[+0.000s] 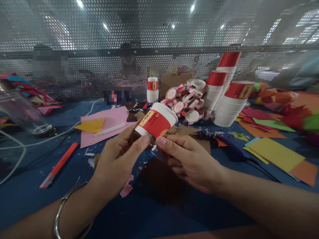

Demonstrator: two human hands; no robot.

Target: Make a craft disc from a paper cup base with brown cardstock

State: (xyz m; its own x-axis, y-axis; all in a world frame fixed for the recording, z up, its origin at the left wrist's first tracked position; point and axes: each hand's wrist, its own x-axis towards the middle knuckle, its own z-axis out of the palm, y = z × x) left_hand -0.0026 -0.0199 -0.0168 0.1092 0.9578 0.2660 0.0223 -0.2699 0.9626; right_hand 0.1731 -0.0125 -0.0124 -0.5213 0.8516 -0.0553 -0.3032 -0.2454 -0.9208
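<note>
One cup (159, 122) leans between fingers (142, 143), inside hidden

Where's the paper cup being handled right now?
Head view, centre: the paper cup is tilted in the left hand, with the right hand at its lower edge.

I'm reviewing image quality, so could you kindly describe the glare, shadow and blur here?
Head view: small bright lights glare through the perforated panel; head view: a dark patch, probably shadow, lies on the table below the held cup; head view: the crumpled paper at far right looks smeared.
</note>
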